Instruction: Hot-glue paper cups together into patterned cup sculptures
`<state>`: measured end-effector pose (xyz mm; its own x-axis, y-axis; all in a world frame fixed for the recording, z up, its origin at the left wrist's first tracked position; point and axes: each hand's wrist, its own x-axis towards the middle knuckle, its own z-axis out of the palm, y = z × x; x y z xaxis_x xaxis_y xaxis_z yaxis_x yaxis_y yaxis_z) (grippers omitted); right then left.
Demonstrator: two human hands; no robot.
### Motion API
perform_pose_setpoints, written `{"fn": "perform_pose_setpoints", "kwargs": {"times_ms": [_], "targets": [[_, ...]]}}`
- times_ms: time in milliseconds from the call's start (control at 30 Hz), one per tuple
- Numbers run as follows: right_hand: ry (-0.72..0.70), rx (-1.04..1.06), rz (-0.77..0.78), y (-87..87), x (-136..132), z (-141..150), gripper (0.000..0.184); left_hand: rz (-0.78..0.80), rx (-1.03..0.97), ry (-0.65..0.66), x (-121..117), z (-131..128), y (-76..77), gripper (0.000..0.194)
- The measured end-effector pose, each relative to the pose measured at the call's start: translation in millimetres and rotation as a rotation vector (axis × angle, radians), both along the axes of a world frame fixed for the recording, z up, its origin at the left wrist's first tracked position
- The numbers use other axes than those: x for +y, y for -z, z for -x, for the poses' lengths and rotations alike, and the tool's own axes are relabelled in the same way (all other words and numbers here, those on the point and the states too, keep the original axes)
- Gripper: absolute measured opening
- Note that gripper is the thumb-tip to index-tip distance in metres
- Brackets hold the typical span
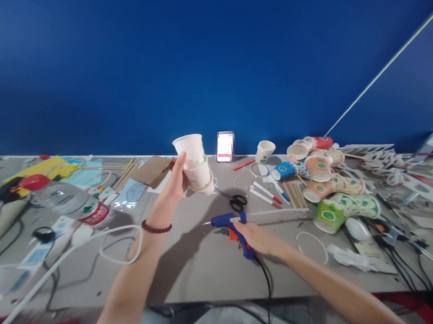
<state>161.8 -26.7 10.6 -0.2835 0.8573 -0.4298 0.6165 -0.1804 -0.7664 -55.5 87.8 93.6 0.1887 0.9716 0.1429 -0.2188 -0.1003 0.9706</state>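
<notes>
My left hand (pixel 177 180) is closed around white paper cups (pixel 189 148) joined one above another, raised over the middle of the table. The top cup's mouth faces up; its lower neighbours tilt and partly hide one another. On the right, my right hand (pixel 260 238) grips the handle of a blue hot glue gun (pixel 220 221) with an orange trigger. Its nozzle points left, and a clear glue stick (pixel 278 211) extends behind it. Black-handled scissors (pixel 237 202) lie just beyond the gun. A single paper cup (pixel 265 152) stands farther back.
Colourful paper cups (pixel 330 215) lie piled at the right, beside wooden sticks (pixel 295 194) and markers (pixel 265 197). A phone (pixel 225 148) leans on the blue wall. Left are a plastic bottle (pixel 70 202), cardboard (pixel 153 171) and a looping white cable (pixel 78 244).
</notes>
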Motion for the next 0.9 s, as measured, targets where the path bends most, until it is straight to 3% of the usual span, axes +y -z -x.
{"fn": "perform_pose_setpoints", "kwargs": {"times_ms": [200, 367, 567, 900], "targets": [[-0.240, -0.321, -0.193, -6.4, 3, 10, 0.068, -0.026, 0.012, 0.176, -3, 4, 3.3, 0.087], [-0.261, -0.537, -0.209, -3.9, 4, 23, 0.074, 0.004, 0.006, 0.217, -7, 5, 0.3, 0.082], [-0.342, -0.655, -0.243, -2.4, 3, 28, 0.072, 0.006, -0.073, 0.303, -9, 1, -4.3, 0.071], [-0.379, -0.754, -0.266, -10.6, 5, 34, 0.067, 0.000, -0.043, 0.273, 8, 7, 21.1, 0.080]]}}
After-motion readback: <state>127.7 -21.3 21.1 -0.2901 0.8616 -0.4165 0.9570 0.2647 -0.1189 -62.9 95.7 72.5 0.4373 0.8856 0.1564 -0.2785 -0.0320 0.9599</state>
